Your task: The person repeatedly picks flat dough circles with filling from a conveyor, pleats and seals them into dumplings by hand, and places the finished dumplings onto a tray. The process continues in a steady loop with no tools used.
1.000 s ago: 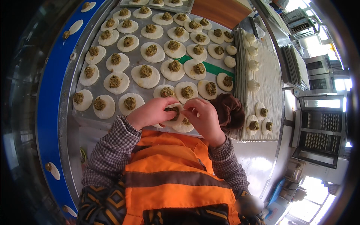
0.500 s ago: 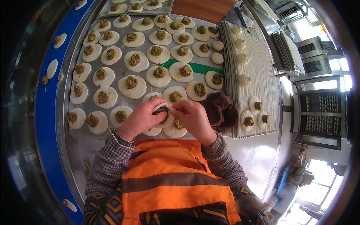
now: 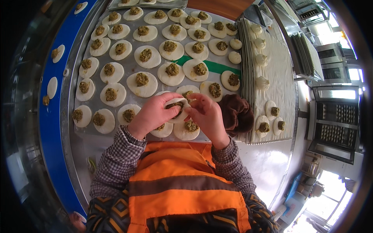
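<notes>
A round dough wrapper (image 3: 180,117) with brown-green filling is held up above the table's near edge. My left hand (image 3: 153,115) cups it from the left, its thumb lying over the filling. On the opposite side my right hand (image 3: 208,118) pinches the wrapper's rim, where the dough is gathered into small folds. The filling shows through the gap in the partly closed dough. Just beneath and around my hands lie flat wrappers with filling, such as the near one (image 3: 185,133), partly covered by my fingers.
Rows of filled wrappers cover the metal table (image 3: 128,101). At its right lie a dark brown cloth (image 3: 236,113) and a stack of cloth-covered trays (image 3: 276,62) carrying several pleated buns (image 3: 262,60). A blue belt (image 3: 55,128) with more wrappers runs along the left.
My right fingers have shifted along the rim, and the wrapper's opening looks narrower. The table and its wrappers appear slightly farther right in view. Wrappers on the blue belt have shifted.
</notes>
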`<state>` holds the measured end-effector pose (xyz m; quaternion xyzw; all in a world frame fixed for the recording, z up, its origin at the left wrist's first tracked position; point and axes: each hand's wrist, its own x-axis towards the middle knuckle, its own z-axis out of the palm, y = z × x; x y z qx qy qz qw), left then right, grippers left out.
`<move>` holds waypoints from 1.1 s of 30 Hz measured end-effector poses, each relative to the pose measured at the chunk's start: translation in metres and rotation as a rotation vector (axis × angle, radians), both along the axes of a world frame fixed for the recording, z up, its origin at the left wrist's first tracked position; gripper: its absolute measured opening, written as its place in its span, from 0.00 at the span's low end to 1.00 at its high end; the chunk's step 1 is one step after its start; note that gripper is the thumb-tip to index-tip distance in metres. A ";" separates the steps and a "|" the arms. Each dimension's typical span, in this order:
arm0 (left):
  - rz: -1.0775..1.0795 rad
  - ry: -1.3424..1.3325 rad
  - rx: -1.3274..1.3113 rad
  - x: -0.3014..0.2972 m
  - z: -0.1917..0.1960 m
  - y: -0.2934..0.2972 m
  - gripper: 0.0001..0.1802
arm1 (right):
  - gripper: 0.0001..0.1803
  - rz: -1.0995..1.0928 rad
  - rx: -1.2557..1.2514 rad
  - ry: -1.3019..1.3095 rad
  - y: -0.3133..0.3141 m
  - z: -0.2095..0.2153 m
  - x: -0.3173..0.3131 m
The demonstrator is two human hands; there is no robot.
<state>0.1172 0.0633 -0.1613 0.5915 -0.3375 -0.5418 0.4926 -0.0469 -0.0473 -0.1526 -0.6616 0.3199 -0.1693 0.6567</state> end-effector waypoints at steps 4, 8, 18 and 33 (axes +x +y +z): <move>-0.147 -0.195 0.009 0.006 -0.006 -0.005 0.19 | 0.10 0.114 -0.685 0.049 0.001 0.000 0.003; -0.238 -0.376 -0.059 0.014 -0.008 -0.008 0.19 | 0.10 0.085 -0.564 0.031 0.001 -0.006 0.004; 0.028 0.177 0.062 -0.004 -0.004 0.001 0.15 | 0.10 -0.006 -0.011 -0.064 0.003 0.001 0.006; 0.296 0.550 -0.160 -0.013 -0.008 0.003 0.25 | 0.09 -0.098 0.028 0.049 0.008 -0.008 0.011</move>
